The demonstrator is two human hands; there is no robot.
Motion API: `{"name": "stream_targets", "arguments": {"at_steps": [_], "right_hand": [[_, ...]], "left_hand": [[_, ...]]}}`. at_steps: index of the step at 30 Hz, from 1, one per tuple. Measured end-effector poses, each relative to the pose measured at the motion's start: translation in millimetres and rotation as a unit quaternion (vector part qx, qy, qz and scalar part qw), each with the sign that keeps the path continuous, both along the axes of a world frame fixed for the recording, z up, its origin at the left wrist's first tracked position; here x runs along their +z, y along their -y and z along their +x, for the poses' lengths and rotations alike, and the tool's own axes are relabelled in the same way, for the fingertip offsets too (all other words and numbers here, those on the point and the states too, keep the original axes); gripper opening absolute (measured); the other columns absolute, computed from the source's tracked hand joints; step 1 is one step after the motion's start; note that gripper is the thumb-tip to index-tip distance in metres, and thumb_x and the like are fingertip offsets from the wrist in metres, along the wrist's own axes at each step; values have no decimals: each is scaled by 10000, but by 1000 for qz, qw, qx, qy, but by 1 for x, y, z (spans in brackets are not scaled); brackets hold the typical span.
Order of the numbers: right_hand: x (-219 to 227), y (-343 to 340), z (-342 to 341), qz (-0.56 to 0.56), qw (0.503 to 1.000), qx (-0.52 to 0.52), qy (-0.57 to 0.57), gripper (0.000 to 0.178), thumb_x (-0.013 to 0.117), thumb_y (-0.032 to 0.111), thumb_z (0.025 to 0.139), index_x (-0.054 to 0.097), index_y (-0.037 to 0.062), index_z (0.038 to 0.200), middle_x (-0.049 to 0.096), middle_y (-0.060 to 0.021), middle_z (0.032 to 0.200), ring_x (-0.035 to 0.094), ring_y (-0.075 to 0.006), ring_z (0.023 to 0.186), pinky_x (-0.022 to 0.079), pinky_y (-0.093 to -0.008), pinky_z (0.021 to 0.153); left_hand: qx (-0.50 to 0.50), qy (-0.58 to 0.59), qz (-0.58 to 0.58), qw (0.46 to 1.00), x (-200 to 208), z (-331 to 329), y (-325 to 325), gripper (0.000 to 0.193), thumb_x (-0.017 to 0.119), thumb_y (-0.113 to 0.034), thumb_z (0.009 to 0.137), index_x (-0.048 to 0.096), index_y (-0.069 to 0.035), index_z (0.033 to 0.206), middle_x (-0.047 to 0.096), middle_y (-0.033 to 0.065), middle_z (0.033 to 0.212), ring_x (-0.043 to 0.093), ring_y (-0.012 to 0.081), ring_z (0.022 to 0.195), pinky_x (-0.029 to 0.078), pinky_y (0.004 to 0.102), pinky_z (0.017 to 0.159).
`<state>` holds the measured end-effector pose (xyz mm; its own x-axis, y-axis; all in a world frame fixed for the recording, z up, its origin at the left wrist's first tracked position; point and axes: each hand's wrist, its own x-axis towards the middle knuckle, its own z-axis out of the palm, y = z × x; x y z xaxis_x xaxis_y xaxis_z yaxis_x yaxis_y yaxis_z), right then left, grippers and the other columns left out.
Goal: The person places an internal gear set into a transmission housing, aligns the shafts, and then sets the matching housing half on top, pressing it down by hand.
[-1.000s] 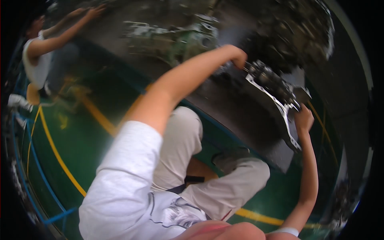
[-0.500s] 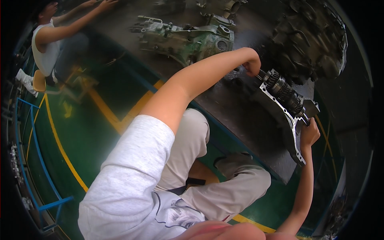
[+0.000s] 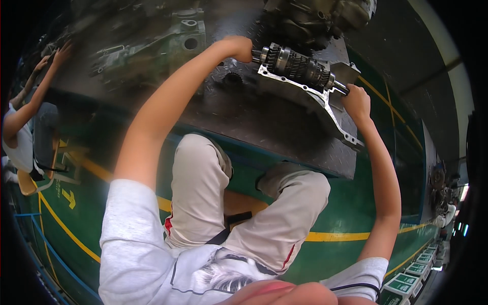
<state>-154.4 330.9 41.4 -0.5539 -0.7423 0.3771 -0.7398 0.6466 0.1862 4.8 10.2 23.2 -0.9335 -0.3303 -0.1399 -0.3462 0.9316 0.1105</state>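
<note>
A dark metal gear shaft (image 3: 300,67), stacked with several toothed gears, lies along the open side of a gearbox housing half (image 3: 328,109) with a pale machined rim. My left hand (image 3: 238,49) is closed around the thin shaft end at the left. At the other end, the fingers of my right hand (image 3: 357,102) are closed on the bare shaft tip. Part of the housing is hidden behind the gears, and my left fingertips are turned away from view.
The housing is on a dark metal bench (image 3: 244,117) with a near edge by my knees. A blurred greenish gearbox (image 3: 157,51) stands left, and a large dark engine-like assembly (image 3: 320,18) at the back. Another person (image 3: 25,127) works at the far left. Yellow lines mark the green floor.
The view has turned, so the bench parts appear shifted left and the gear shaft lies closer to level. Both my hands stay on the shaft's ends.
</note>
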Motion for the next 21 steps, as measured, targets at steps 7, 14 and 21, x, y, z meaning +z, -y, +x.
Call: {"name": "stream_targets", "arguments": {"at_steps": [7,14,21], "right_hand": [[11,-1,3,9,996,-16,86,197,530,116,667,650,38,803,613,-202,774,592,-366,762,485,-425,693],[18,3,2,43,988,-46,144,220,513,100,668,647,17,820,609,-216,821,587,-370,798,476,-427,731],[1,-5,-22,65,991,-26,118,206,516,129,724,536,5,888,546,-212,923,519,-384,911,427,-447,774]], "left_hand": [[9,-68,-30,997,-8,4,-7,251,565,-169,647,647,-16,829,629,190,863,605,347,833,484,407,717],[11,-84,-57,995,-9,4,-7,248,578,-196,658,657,-34,828,636,173,879,614,326,844,494,403,722],[-11,-45,-50,998,-4,10,-9,234,605,-243,704,672,-89,867,652,114,914,626,269,861,500,397,718]]}}
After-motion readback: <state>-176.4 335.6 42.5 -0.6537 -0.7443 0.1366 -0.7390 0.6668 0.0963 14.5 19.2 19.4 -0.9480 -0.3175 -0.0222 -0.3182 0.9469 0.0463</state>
